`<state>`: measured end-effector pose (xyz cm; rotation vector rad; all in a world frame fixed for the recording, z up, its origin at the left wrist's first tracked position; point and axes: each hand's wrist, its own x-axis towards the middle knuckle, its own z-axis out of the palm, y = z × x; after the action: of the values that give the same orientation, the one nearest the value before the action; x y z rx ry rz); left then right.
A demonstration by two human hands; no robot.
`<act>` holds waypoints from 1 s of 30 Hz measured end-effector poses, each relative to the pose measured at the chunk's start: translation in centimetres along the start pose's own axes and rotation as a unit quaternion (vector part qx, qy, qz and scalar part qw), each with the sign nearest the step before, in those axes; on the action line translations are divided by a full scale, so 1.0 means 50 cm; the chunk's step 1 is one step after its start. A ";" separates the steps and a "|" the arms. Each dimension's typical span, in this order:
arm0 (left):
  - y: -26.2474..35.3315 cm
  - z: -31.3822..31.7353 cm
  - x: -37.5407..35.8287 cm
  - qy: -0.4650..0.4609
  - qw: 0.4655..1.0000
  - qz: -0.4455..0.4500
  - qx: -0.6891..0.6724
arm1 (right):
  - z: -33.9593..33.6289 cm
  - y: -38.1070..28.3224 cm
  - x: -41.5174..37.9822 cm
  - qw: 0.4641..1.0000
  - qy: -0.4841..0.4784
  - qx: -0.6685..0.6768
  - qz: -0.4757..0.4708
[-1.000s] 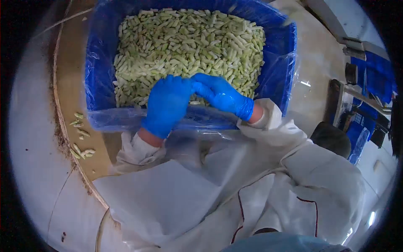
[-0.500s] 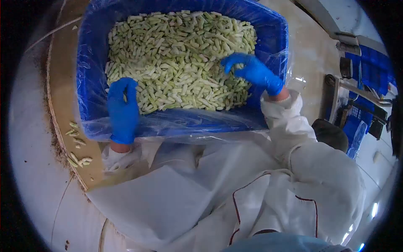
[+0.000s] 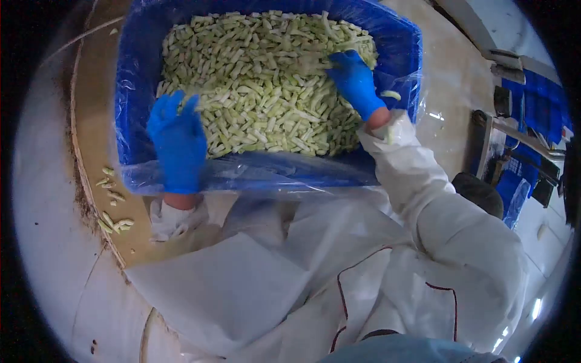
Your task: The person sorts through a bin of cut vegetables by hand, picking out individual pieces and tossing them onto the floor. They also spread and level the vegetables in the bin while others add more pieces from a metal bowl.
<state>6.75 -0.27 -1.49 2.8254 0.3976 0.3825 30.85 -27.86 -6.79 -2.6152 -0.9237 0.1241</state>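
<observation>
A blue crate (image 3: pixel 130 130) lined with clear plastic film (image 3: pixel 266 175) holds a broad heap of pale green, cut vegetable sticks (image 3: pixel 260 91). At the crate's near left corner is my left hand (image 3: pixel 177 145) in a blue glove, fingers spread and nothing in them, over the left edge of the heap. My right hand (image 3: pixel 354 85), gloved the same way, reaches to the heap's right side. Its fingers bend down at the sticks and are partly hidden and blurred. A single stick (image 3: pixel 391 95) shows beside my right wrist, over the crate's right side.
Several loose sticks (image 3: pixel 112 196) lie on the tan surface left of the crate. A raised, dirty edge (image 3: pixel 77 151) borders that surface. To the right stand blue crates (image 3: pixel 541 100) and a metal frame (image 3: pixel 487 148). My white apron (image 3: pixel 242 284) fills the near side.
My right hand has moved up and left, deeper over the heap. My left hand has shifted slightly up and its fingers have spread. The single stick has appeared by my right wrist.
</observation>
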 end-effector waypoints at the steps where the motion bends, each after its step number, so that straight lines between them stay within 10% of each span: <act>1: 0.021 0.002 0.001 -0.009 0.996 0.004 -0.091 | -0.009 -0.031 -0.022 0.990 0.008 0.136 0.044; 3: 0.082 -0.009 0.009 -0.044 0.979 0.024 -0.195 | -0.071 -0.131 -0.056 0.922 -0.069 0.334 0.185; 5: 0.142 -0.025 0.010 -0.074 0.969 0.039 -0.232 | -0.073 -0.208 -0.097 0.827 -0.088 0.545 0.104; 13: 0.184 -0.012 -0.041 -0.255 0.891 -0.129 -0.352 | -0.046 -0.322 -0.168 0.710 -0.125 0.669 0.179; 22: 0.186 -0.002 -0.047 -0.180 0.940 0.039 -0.286 | 0.024 -0.318 -0.190 0.647 -0.104 0.710 0.259; 26: 0.192 -0.044 -0.003 -0.290 0.927 0.193 -0.138 | 0.030 -0.309 -0.216 0.360 -0.218 0.817 0.393; 28: 0.164 -0.073 0.014 -0.269 0.933 0.165 -0.174 | -0.002 -0.277 -0.200 0.461 -0.313 0.775 0.297; 30: 0.110 -0.044 -0.001 -0.164 0.958 -0.098 -0.215 | -0.042 -0.239 -0.181 0.605 -0.345 0.684 0.219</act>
<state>7.34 -4.89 2.13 2.3390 0.4536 -0.0437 17.14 -25.54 -0.84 -1.1316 -0.0639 1.4020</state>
